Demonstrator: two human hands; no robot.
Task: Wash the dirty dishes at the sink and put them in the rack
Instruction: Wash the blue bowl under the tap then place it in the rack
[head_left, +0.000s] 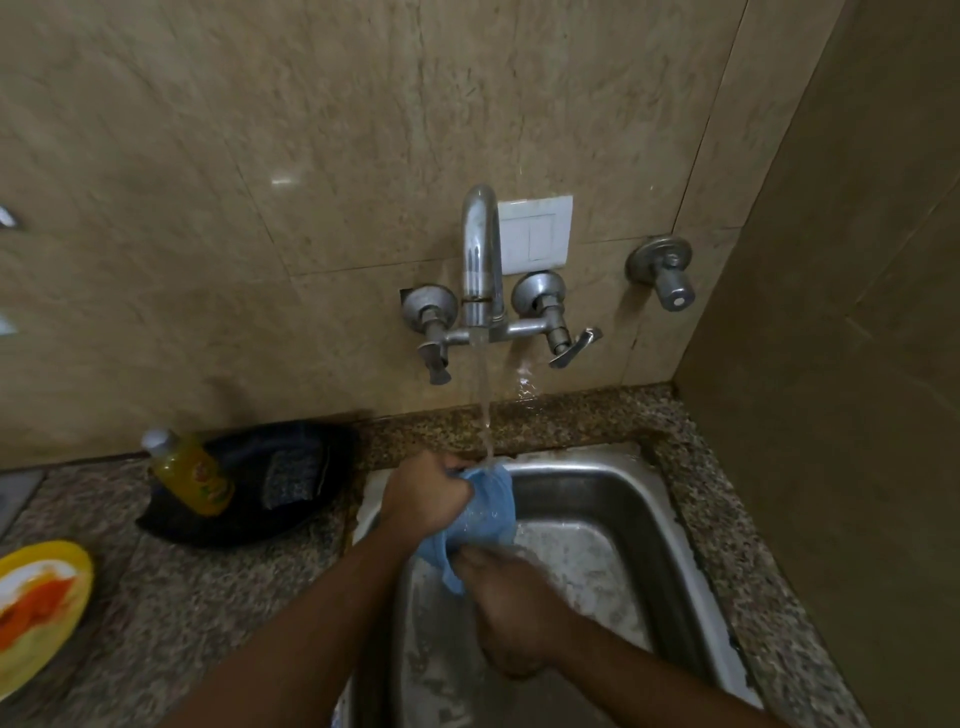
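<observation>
Water (484, 415) runs from the wall tap (480, 270) onto a blue cloth (485, 512) held over the steel sink (613, 519). Left hand (428, 496) grips the cloth's far end, and right hand (511, 610) clutches its near end. Left on the counter (218, 597) sit a yellow soap bottle (189, 473), black pan (270, 483) and dirty yellow plate (39, 608).

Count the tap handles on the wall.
3: one handle left of the spout, one right of it, and a separate knob farther right. None seems hidden.
</observation>
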